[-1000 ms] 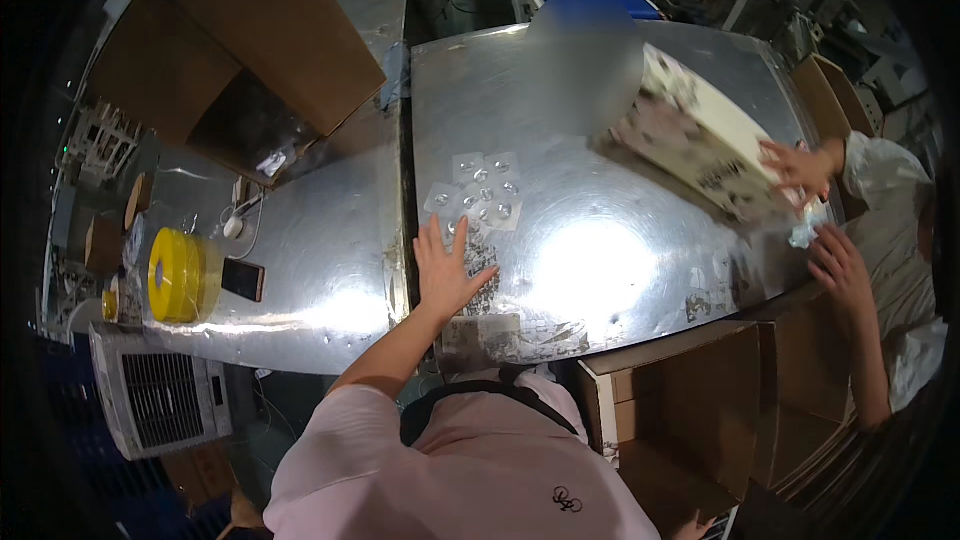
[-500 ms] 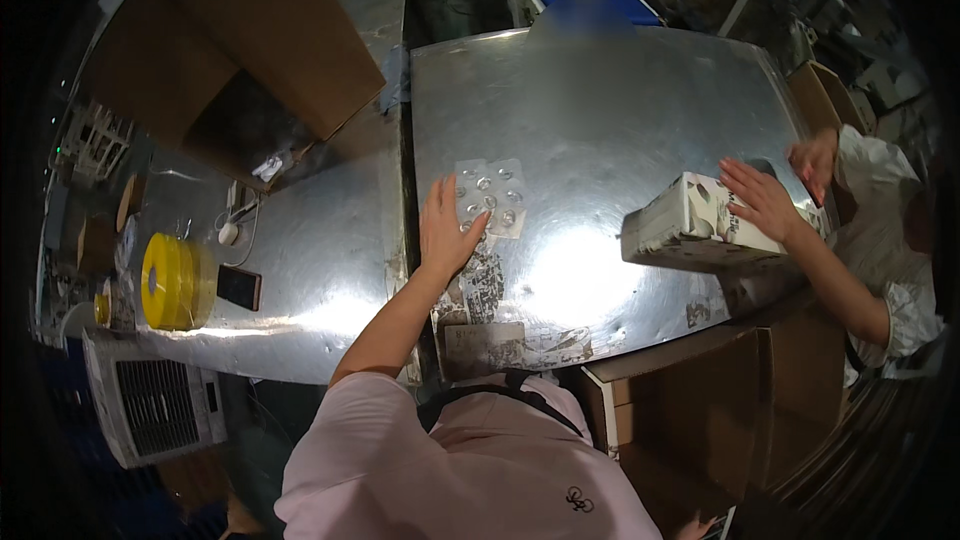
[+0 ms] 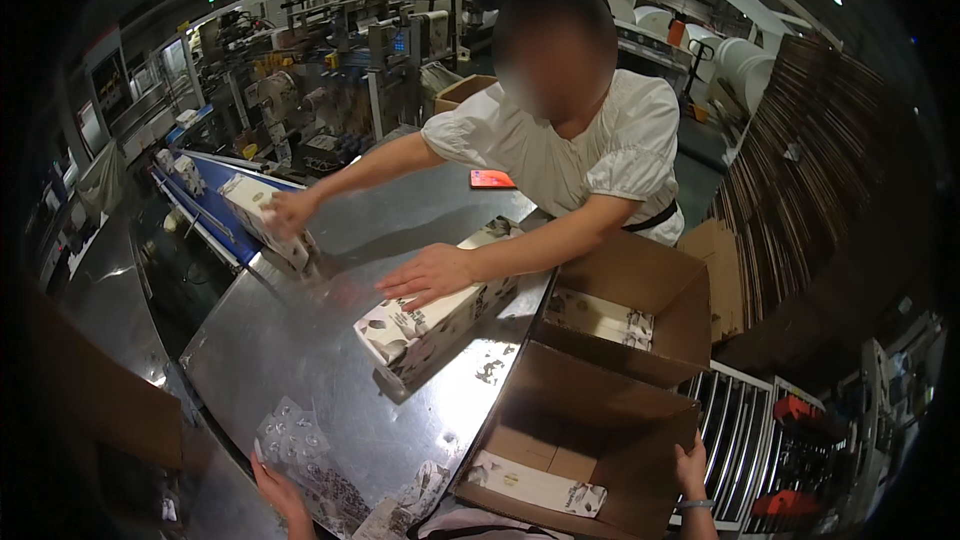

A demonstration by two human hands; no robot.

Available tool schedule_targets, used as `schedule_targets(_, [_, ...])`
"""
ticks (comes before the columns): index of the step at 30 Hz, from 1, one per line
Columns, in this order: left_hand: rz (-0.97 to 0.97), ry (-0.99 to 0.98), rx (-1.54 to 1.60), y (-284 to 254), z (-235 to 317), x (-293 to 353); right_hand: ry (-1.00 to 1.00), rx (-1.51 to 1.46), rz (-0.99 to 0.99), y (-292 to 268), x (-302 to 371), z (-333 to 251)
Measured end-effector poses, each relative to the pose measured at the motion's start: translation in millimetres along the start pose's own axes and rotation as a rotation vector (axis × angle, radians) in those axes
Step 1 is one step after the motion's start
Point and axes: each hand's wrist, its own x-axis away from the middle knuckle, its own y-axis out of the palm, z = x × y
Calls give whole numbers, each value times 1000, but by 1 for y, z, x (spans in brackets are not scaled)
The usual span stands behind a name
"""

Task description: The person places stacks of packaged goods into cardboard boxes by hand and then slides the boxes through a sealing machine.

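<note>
My left hand [image 3: 282, 492] is at the table's near left edge, fingers extended beside a clear plastic sheet [image 3: 292, 428] with rows of round clear bumps. It appears to touch the sheet's edge and grips nothing visible. At the lower right, my right hand [image 3: 690, 468] is closed on the right wall of an open cardboard box [image 3: 625, 440]. One white printed pack [image 3: 535, 485] lies at the bottom of that box. Another long white pack with dark floral print [image 3: 440, 330] stands on the metal table, under a co-worker's hand [image 3: 435, 275].
The co-worker's other hand [image 3: 290, 212], blurred, is at a pack [image 3: 255, 205] beside the blue conveyor [image 3: 205, 210]. A second open box [image 3: 680, 310] adjoins mine, above a roller conveyor [image 3: 720, 420]. Crumpled printed film [image 3: 415, 500] lies near me; stacked flat cardboard [image 3: 810, 180] stands at right.
My view has swung right and up, bringing the co-worker, conveyor and boxes into sight. My right hand now shows on the box wall. The co-worker's one hand has reached across to the blue conveyor.
</note>
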Motion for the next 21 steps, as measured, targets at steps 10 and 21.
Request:
schedule_targets(10, [-700, 525, 1054, -9, 320, 51, -376, 371, 185, 41, 49, -129])
schedule_targets(21, [-1134, 1220, 656, 88, 267, 186, 118, -679, -378, 170, 79, -73])
